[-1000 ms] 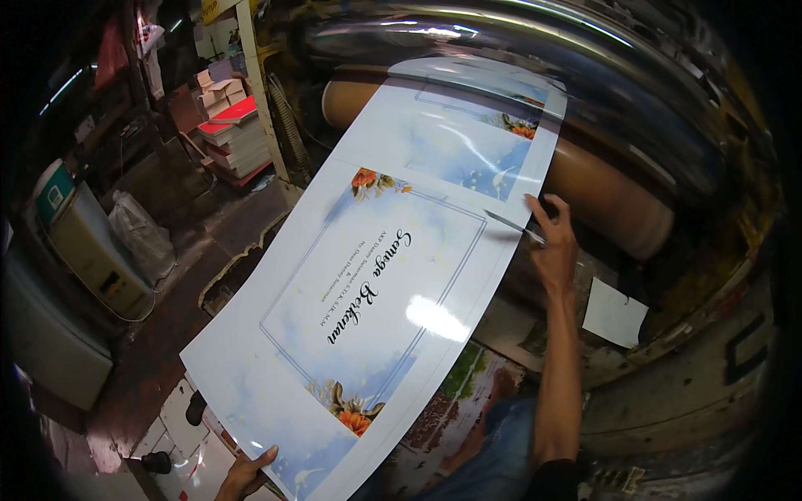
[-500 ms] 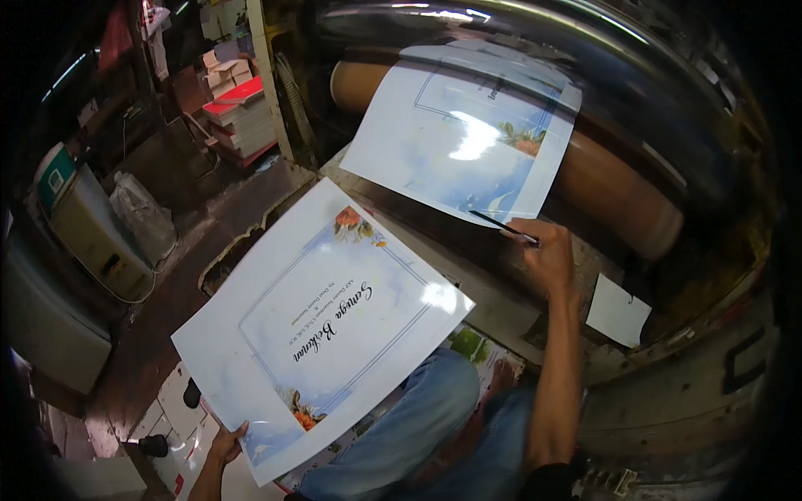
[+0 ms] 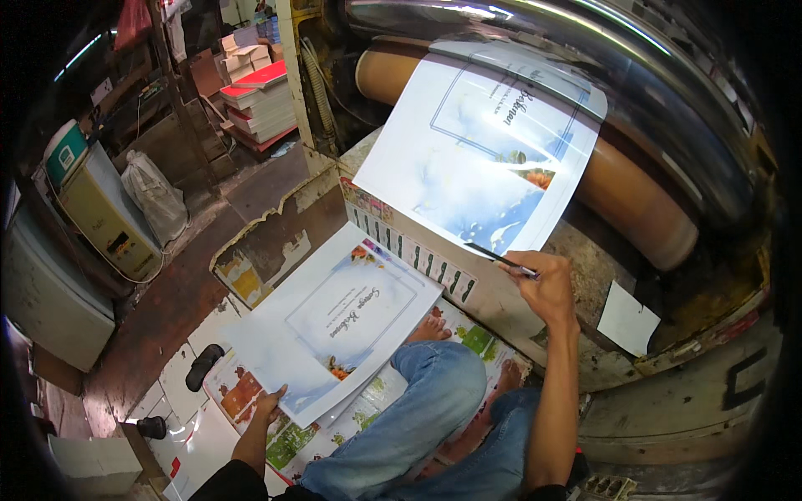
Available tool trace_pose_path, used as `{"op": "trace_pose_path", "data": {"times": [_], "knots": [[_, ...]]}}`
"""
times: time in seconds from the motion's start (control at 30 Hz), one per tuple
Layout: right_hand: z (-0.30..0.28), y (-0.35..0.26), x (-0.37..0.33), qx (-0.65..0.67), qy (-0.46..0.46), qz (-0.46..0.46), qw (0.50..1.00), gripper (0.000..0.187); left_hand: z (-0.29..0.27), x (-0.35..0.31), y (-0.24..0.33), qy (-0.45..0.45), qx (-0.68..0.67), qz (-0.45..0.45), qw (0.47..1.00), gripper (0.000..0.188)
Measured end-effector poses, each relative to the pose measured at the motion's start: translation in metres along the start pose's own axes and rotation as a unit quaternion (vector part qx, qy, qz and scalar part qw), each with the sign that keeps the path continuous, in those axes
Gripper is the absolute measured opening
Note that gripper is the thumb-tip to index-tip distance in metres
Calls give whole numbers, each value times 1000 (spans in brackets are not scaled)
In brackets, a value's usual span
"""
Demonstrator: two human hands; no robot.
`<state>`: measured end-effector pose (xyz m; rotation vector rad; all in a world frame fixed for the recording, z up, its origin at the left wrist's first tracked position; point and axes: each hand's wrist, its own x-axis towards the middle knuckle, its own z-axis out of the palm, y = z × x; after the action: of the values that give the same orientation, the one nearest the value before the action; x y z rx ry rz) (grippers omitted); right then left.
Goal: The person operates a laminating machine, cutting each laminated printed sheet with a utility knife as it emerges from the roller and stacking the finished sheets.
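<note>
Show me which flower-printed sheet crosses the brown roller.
The upper sheet, above the right hand: its far part crosses the brown roller. The lower sheet, with the left hand at its edge, lies apart from the roller.

upper sheet (image 3: 484,154), far end hidden, left sleeve (image 3: 230,484) cut off

The lower sheet (image 3: 332,321), over the upper edge of the mat (image 3: 368,407), is white with pale-blue washes, a double blue frame, orange corner flowers and black script. The upper sheet (image 3: 480,154), on the brown roller (image 3: 643,210), repeats this pattern. The mat is white with green and red-brown prints.
</note>
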<state>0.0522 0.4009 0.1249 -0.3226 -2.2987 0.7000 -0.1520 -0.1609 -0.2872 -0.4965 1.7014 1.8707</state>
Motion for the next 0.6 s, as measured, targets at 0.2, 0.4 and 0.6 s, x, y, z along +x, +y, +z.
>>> {"op": "trace_pose_path", "data": {"times": [0.2, 0.4, 0.6], "knots": [[19, -22, -26, -52, -49, -50, 996, 13, 34, -6, -4, 50, 38, -43, 997, 51], [11, -48, -22, 14, -134, 58, 989, 20, 91, -42, -50, 154, 703, 166, 675, 154], [-3, -50, -24, 37, -166, 25, 985, 25, 136, -63, -29, 153, 618, 18, 771, 151]]}}
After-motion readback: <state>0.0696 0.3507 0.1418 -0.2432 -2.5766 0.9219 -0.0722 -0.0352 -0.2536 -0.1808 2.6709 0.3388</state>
